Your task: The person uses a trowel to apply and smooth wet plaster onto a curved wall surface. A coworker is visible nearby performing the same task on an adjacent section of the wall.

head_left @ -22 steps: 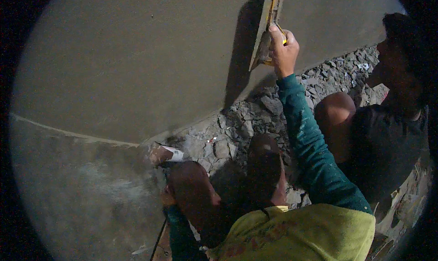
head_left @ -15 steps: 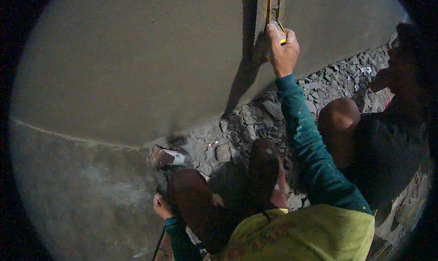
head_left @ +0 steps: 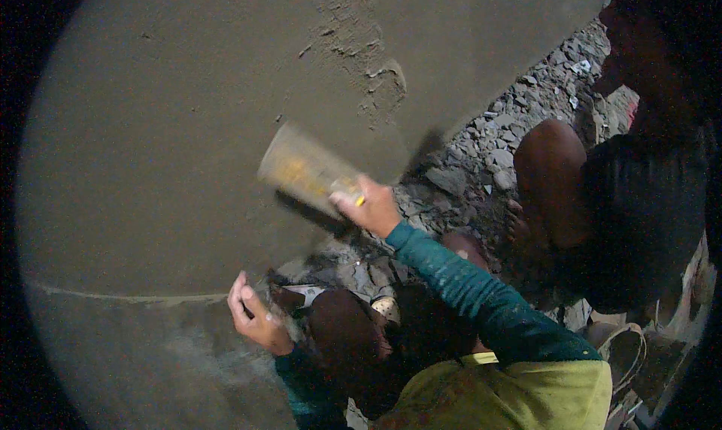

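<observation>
My right hand is closed round the handle of a plastering float. The float is a long flat board, pale with yellowish smears, tilted up to the left and blurred by motion. It is in front of the grey plastered wall; whether it touches cannot be made out. Rough ridges mark a patch of plaster above it. At lower left, my left hand is raised beside my knee, fingers stretched out and slightly bent, with nothing visible in them.
Broken stones lie along the wall's foot. Another person crouches close on my right, knee and foot showing. A white and brown packet is by my knee. A bucket-like container with a looped handle stands at lower right.
My right hand has brought the float down and left from high on the wall, turning it from upright to slanting. My left hand has risen slightly, and its fingers have straightened.
</observation>
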### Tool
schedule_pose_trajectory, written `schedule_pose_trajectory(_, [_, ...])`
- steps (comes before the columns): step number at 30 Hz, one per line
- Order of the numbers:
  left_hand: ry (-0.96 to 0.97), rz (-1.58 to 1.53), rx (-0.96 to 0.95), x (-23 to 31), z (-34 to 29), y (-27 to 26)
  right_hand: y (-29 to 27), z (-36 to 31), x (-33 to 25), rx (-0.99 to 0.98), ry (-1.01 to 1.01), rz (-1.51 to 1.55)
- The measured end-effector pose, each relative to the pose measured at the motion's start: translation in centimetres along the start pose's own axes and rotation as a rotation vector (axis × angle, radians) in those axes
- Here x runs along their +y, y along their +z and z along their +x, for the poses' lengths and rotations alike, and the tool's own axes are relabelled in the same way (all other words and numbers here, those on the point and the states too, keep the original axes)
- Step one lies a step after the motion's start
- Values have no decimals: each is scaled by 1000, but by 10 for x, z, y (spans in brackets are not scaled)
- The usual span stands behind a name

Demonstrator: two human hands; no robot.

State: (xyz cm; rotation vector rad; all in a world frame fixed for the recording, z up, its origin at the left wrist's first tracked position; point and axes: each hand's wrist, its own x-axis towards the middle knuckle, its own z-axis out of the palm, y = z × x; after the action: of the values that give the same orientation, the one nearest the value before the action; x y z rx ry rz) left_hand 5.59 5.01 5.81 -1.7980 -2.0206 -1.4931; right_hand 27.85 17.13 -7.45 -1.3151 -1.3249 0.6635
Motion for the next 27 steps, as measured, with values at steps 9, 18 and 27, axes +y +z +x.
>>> schedule_pose_trajectory(9, [424, -542, -892, 99, 0, 111, -68, -9, 81, 485, 392, 505])
schedule_pose_trajectory(18, [408, -930, -1109, 71, -49, 145, -31, -42, 97, 608, 660, 1199])
schedule_pose_trajectory(27, [446, -1148, -1002, 47, -33, 121, -21, 32, 101, 534, 476, 1047])
